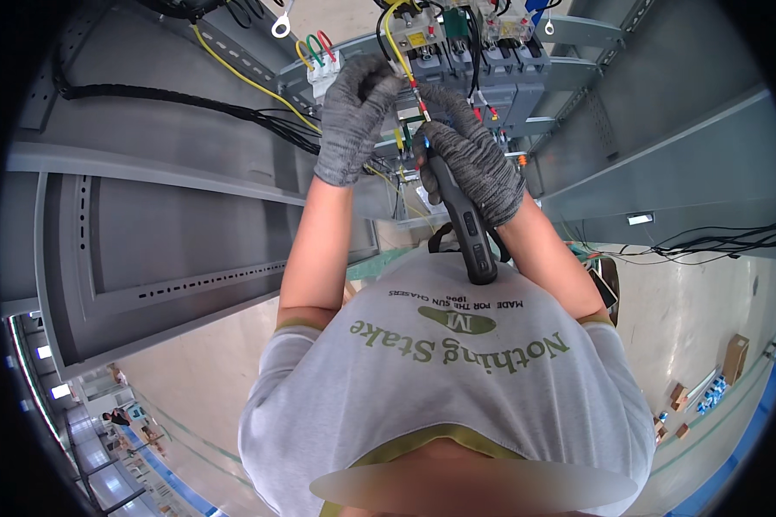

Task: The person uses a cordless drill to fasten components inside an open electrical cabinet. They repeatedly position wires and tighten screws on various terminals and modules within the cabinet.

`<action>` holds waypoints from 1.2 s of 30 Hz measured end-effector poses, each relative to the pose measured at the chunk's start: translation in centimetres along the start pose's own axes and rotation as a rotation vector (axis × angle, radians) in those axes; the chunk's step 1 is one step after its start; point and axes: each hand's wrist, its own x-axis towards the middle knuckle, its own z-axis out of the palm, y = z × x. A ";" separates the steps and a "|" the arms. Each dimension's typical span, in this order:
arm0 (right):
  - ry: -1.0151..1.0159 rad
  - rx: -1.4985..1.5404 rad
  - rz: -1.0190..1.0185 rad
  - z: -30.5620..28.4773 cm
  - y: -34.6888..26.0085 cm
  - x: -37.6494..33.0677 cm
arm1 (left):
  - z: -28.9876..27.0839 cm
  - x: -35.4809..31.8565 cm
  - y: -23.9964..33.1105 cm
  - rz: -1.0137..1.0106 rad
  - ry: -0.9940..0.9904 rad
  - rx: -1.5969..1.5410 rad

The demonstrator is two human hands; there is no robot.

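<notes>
Both my hands wear grey knit gloves and work inside an open grey electrical cabinet. My left hand [358, 116] pinches a yellow wire [394, 50] that runs up to the grey circuit breakers [491, 65]. My right hand [474, 164] grips a black powered screwdriver [466, 224], whose tip points up at the terminals near a small red and green wire end [422, 110]. The tool's handle hangs down toward my chest.
A black cable bundle [190, 99] and yellow wires run along the grey metal cabinet frame [172, 172] at left. A white terminal block [323, 67] holds red, green and yellow wires. More black cables [707, 241] lie at right. Cardboard boxes [733, 358] sit on the floor.
</notes>
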 end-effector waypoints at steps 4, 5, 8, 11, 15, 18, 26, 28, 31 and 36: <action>0.014 0.030 -0.008 -0.3 0.4 0.6 | 0.0 0.8 1.3 -0.113 -0.088 0.031; 0.014 0.027 -0.013 -0.2 0.4 0.6 | 0.0 0.8 1.2 -0.099 -0.088 0.032; 0.034 0.016 -0.011 0.1 0.2 0.7 | 0.0 0.9 0.5 -0.058 -0.086 0.018; 0.075 -0.007 0.010 0.5 0.0 0.8 | 0.0 1.0 -0.1 -0.025 -0.081 -0.015; 0.082 -0.038 -0.010 0.6 0.0 1.1 | 0.0 1.0 -0.1 0.003 -0.081 -0.006; 0.083 -0.038 -0.032 0.4 0.2 1.5 | 0.1 1.1 0.2 0.004 -0.100 -0.023; 0.116 -0.213 -0.198 -0.3 0.7 3.1 | 1.3 1.1 1.6 0.040 -0.066 0.043; 0.154 -0.232 -0.273 0.0 1.4 4.1 | 2.0 1.2 1.5 -0.002 0.038 0.118; 0.175 -0.236 -0.318 -0.4 2.4 5.6 | 2.6 1.4 0.7 0.014 0.138 0.202; 0.186 -0.177 -0.225 -0.5 2.3 7.1 | 2.3 2.2 -0.3 0.054 0.165 0.150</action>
